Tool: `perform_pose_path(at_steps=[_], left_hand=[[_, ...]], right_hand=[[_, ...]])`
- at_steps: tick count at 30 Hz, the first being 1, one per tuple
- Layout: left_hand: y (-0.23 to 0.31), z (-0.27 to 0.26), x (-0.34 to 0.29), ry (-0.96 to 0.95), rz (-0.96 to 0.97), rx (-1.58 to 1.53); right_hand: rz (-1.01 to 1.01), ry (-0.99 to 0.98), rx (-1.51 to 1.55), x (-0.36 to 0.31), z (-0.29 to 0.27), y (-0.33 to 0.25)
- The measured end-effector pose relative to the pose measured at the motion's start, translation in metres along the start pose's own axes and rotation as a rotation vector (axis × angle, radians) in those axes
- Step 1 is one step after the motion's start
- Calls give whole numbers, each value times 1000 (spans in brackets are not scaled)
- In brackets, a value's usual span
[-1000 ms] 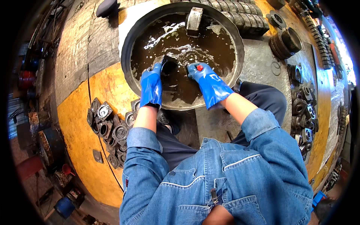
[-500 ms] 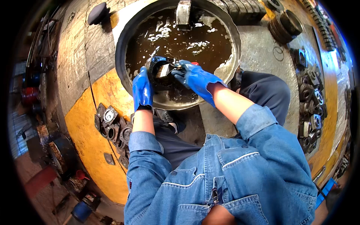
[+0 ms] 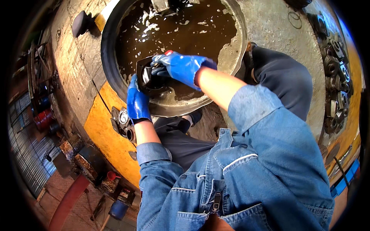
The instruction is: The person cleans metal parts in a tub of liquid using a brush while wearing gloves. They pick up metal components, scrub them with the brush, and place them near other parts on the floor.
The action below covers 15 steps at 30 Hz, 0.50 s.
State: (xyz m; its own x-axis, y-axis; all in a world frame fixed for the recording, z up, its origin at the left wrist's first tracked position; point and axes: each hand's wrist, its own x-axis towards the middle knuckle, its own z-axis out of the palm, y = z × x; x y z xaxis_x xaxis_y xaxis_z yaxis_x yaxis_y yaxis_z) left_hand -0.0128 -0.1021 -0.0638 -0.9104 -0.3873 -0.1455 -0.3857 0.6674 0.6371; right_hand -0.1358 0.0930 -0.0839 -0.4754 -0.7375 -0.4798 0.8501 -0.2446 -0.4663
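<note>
Both my hands wear blue rubber gloves over the near left part of a wide round metal basin (image 3: 241,36) of murky brown liquid. My left hand (image 3: 137,101) grips the near left side of a dark, hollow metal part (image 3: 157,91), tilted above the liquid. A bright patch shows inside its opening. My right hand (image 3: 181,68) is closed, with its fingertips at the part's opening. A small red end (image 3: 168,52) sticks out beside that hand; the rest of this object is hidden by the glove, so I cannot tell its kind.
A metal block (image 3: 161,5) stands in the basin's far side. Several greasy metal parts (image 3: 124,117) lie on the yellow floor at the left, and more machine parts (image 3: 332,69) line the right. A dark rounded object (image 3: 81,24) sits beyond the basin's left rim. My knee (image 3: 283,79) is beside the basin.
The view has shifted and turned. My right hand has moved further over the metal part's opening, and the part's tilt has changed. My left hand keeps its grip.
</note>
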Motion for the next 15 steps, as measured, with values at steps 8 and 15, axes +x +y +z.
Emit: perform_pose_path(at_steps=[8, 15], left_hand=[[14, -4, 7, -41, -499, -973], [49, -2, -5, -60, -322, -798]], right_hand=[[-40, -335, -1154, 24, 13, -61], [-619, -991, -2447, -29, 30, -65]])
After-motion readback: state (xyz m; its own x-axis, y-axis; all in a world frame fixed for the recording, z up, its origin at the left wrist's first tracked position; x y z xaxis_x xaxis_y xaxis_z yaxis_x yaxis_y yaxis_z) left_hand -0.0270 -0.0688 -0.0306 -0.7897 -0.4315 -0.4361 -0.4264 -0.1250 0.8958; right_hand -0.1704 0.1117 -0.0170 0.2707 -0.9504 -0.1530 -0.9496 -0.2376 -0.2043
